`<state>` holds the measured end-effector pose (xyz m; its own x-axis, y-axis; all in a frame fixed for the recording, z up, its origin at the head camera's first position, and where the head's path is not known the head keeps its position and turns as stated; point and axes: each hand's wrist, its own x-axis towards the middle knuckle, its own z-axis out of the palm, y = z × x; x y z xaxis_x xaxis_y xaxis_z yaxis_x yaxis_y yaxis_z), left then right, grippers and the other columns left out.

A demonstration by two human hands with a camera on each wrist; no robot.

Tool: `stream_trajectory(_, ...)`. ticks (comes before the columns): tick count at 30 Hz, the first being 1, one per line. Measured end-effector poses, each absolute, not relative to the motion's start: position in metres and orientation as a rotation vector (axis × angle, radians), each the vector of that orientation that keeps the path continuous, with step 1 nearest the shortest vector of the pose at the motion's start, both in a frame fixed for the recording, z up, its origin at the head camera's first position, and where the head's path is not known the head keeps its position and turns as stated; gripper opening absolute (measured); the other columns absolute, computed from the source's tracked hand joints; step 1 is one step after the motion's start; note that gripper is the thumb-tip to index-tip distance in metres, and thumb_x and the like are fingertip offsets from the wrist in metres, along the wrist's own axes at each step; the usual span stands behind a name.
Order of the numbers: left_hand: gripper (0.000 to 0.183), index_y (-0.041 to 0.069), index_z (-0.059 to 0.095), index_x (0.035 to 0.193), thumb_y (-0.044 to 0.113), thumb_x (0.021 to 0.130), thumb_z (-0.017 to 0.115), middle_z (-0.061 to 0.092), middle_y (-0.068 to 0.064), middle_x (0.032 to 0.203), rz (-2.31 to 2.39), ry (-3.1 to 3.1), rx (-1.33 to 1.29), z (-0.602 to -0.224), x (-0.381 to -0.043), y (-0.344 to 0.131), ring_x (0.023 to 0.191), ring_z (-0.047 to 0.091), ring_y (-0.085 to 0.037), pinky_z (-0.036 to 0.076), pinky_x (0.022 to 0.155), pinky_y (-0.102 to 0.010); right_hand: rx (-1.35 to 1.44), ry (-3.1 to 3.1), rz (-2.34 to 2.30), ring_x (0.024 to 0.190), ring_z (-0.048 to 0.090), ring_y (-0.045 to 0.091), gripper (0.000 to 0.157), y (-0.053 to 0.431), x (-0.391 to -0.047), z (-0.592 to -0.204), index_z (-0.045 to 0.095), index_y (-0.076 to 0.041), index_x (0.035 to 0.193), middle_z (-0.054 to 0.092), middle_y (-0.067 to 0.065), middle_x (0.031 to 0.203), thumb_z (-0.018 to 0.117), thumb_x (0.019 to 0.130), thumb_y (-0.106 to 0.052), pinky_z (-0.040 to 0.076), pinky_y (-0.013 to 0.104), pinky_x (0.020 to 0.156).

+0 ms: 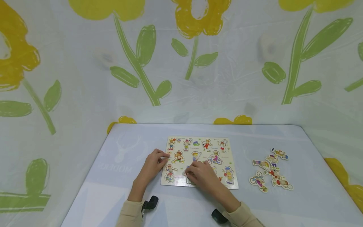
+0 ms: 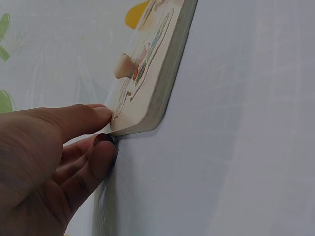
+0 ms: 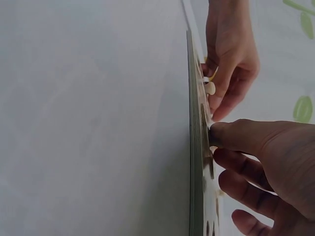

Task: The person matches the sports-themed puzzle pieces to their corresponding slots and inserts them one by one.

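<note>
A wooden peg puzzle board [image 1: 232, 184] with cartoon sports figures lies flat on the table. My left hand [image 1: 153, 164] holds its left edge. In the left wrist view the thumb [image 2: 88, 118] rests on the board's corner, with curled fingers against the edge below, near a wooden knob [image 2: 124, 66]. Over the bottom row, my right hand [image 1: 203, 175] pinches a puzzle piece [image 1: 187, 179], mostly hidden under the fingers. Thumb and index finger [image 3: 241, 162] meet at that piece in the right wrist view; whether it sits fully in its recess, I cannot tell.
Several loose puzzle pieces [image 1: 258, 182] lie in a cluster on the white table [image 1: 113, 189], right of the board. Some overlap. A flower-printed curtain [image 1: 227, 94] stands behind and beside the table. Black wrist devices [image 1: 151, 202] are below both hands.
</note>
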<state>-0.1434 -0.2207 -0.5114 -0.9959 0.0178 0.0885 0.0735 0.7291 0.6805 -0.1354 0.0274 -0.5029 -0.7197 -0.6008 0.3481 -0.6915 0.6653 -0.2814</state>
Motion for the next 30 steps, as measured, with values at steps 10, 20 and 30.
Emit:
stream_trajectory(10,0.016,0.013,0.075,0.104,0.013,0.089,0.071,0.059,-0.003,0.102,-1.119,-2.849,-0.081,-0.5115,-0.1442,-0.2192,0.073,0.049,-0.010,0.043,0.059,-0.020,1.052,-2.643,0.585,0.077,0.058,0.004,0.009,0.0294,-0.1356,-0.5036,0.075,-0.028,0.090,0.065,-0.013,0.085,0.078,0.081,-0.026,0.038,0.026,0.072)
stream_trajectory(20,0.016,0.013,0.075,0.105,0.013,0.089,0.071,0.059,-0.003,0.102,-1.136,-2.852,-0.062,-0.5107,-0.1429,-0.2193,0.071,0.049,-0.010,0.044,0.055,-0.021,1.055,-2.676,0.591,0.075,0.055,0.003,0.009,0.0300,-0.1348,-0.5019,0.075,-0.028,0.092,0.065,-0.013,0.086,0.078,0.083,-0.027,0.035,0.025,0.070)
stream_trajectory(30,0.017,0.012,0.075,0.106,0.012,0.089,0.072,0.059,-0.004,0.102,-1.133,-2.857,-0.051,-0.5093,-0.1423,-0.2188,0.071,0.049,-0.010,0.044,0.054,-0.020,1.061,-2.664,0.594,0.075,0.054,0.002,0.013,0.0325,-0.1360,-0.5053,0.075,-0.028,0.094,0.065,-0.014,0.087,0.079,0.082,-0.027,0.034,0.024,0.070)
